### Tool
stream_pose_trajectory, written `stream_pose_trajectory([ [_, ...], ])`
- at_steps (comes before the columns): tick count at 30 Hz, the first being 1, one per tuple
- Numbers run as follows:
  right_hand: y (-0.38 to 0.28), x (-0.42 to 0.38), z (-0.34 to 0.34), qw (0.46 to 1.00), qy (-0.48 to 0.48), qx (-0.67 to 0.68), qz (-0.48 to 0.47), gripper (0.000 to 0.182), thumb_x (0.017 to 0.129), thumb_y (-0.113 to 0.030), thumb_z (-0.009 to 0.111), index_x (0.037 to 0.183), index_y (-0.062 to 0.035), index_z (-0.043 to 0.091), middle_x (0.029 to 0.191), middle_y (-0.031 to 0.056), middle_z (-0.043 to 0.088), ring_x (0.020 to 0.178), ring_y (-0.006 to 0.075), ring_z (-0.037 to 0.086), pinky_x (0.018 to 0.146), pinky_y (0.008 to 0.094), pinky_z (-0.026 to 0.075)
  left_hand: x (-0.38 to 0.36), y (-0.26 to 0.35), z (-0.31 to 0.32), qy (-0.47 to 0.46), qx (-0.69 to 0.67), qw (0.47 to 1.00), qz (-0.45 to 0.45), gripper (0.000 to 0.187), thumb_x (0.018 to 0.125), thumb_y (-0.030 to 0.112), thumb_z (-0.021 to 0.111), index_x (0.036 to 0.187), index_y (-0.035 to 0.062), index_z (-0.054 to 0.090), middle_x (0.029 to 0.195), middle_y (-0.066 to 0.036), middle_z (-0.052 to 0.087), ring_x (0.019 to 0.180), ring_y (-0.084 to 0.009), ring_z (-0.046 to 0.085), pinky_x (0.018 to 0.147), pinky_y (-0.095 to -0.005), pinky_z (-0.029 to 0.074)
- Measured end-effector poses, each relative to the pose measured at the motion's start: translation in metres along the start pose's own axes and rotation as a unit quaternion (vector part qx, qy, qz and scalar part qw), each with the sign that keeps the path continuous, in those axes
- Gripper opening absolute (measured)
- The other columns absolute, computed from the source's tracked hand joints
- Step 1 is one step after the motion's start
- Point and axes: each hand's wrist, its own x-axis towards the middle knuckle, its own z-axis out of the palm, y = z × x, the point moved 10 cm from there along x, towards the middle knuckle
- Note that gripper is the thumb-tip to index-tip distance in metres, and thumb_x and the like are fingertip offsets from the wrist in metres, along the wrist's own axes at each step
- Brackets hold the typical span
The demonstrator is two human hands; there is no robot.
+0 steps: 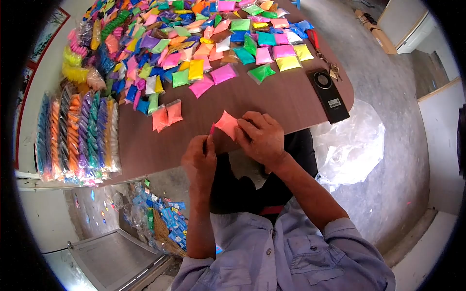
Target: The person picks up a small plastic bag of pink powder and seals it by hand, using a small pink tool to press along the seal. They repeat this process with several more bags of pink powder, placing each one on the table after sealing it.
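the right hand (262,138) has its grip pinched on the right edge of a salmon-pink sachet (226,125), held above the near edge of the brown counter (145,150). the left hand (198,155) has a narrow grip on a small magenta piece (212,129) just beside the sachet's left side; whether the two touch, i cannot tell. two salmon sachets (174,112) lie to the left, near a heap of bright sachets (184,43). a black smartphone (335,104) lies to the right, keys (335,72) beside it.
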Motion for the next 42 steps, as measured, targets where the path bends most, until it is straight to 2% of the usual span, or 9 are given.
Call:
stream_pose_trajectory([
  [5,0.000,-0.001,0.000,1.000,0.011,0.005,-0.003,0.015,0.086,-0.019,0.078,0.096,-0.0075,0.075,0.101,0.0056,0.068,0.081,0.0263,0.067,0.073,0.0389,0.056,-0.011,0.028,0.014,-0.034,-0.038,0.997,0.064,0.007,0.095,0.012,0.075,0.092,0.0065,0.071,0.088,-0.013,0.072,0.075,-0.0345,0.072,0.065,-0.0400,0.057],
  [15,0.002,0.000,0.001,1.000,0.004,-0.002,0.000,0.014,0.083,-0.013,0.079,0.095,-0.0078,0.075,0.101,0.0054,0.068,0.082,0.0262,0.066,0.072,0.0383,0.056,0.003,-0.005,0.002,-0.011,0.026,1.000,-0.001,0.008,0.095,0.012,0.075,0.092,0.0057,0.072,0.088,-0.014,0.072,0.075,-0.0345,0.072,0.065,-0.0401,0.056],
  [17,0.004,0.000,0.002,1.000,-0.001,0.002,0.010,0.015,0.082,-0.012,0.080,0.095,-0.0077,0.075,0.102,0.0057,0.068,0.081,0.0264,0.067,0.072,0.0379,0.057,0.002,-0.004,0.002,-0.024,0.012,1.000,0.003,0.009,0.096,0.011,0.075,0.094,0.0023,0.073,0.085,-0.014,0.073,0.072,-0.0263,0.073,0.063,-0.0361,0.055],
  [20,0.004,0.001,-0.002,1.000,0.019,0.012,0.015,0.014,0.081,-0.011,0.080,0.094,-0.0075,0.075,0.104,0.0068,0.069,0.081,0.0273,0.068,0.073,0.0380,0.058,-0.004,0.002,0.004,-0.027,-0.021,0.999,-0.001,0.008,0.096,0.010,0.075,0.095,0.0016,0.073,0.085,-0.014,0.073,0.073,-0.0251,0.073,0.064,-0.0351,0.055],
  [24,0.008,0.002,0.002,0.999,0.005,0.026,0.039,0.019,0.082,-0.010,0.079,0.100,-0.0073,0.075,0.108,0.0079,0.070,0.085,0.0294,0.071,0.075,0.0397,0.059,-0.003,0.006,0.007,-0.022,-0.064,0.997,-0.025,0.007,0.094,0.009,0.076,0.093,0.0030,0.073,0.087,-0.015,0.072,0.074,-0.0330,0.072,0.067,-0.0383,0.056],
  [26,0.008,0.007,-0.002,0.996,0.019,0.049,0.078,0.024,0.084,-0.010,0.077,0.108,-0.0070,0.074,0.111,0.0092,0.070,0.089,0.0311,0.072,0.077,0.0412,0.060,-0.002,0.012,0.011,-0.037,-0.052,0.998,0.009,0.008,0.097,0.009,0.074,0.097,0.0002,0.074,0.086,-0.015,0.074,0.074,-0.0256,0.074,0.067,-0.0356,0.057],
  [33,0.002,0.020,0.023,0.995,-0.058,0.056,0.053,0.022,0.094,-0.014,0.070,0.114,-0.0077,0.074,0.117,0.0124,0.070,0.100,0.0320,0.072,0.085,0.0434,0.060,-0.002,0.002,0.015,-0.051,-0.060,0.997,-0.017,0.009,0.096,0.008,0.074,0.098,0.0000,0.074,0.090,-0.016,0.075,0.076,-0.0282,0.074,0.069,-0.0367,0.058],
  [35,0.008,0.019,0.027,0.993,-0.067,0.070,0.071,0.022,0.095,-0.015,0.069,0.115,-0.0083,0.074,0.119,0.0128,0.071,0.104,0.0325,0.071,0.088,0.0441,0.059,0.002,0.009,0.012,-0.041,-0.048,0.998,0.018,0.008,0.094,0.011,0.076,0.096,0.0036,0.073,0.091,-0.015,0.073,0.078,-0.0343,0.073,0.067,-0.0388,0.057],
  [42,0.011,0.022,0.031,0.991,-0.094,0.062,0.079,0.022,0.095,-0.015,0.069,0.115,-0.0089,0.075,0.120,0.0116,0.072,0.105,0.0329,0.071,0.089,0.0436,0.059,0.021,0.002,0.020,-0.057,-0.028,0.998,0.015,0.009,0.096,0.010,0.074,0.098,0.0013,0.073,0.089,-0.014,0.074,0.077,-0.0309,0.073,0.068,-0.0380,0.057],
])
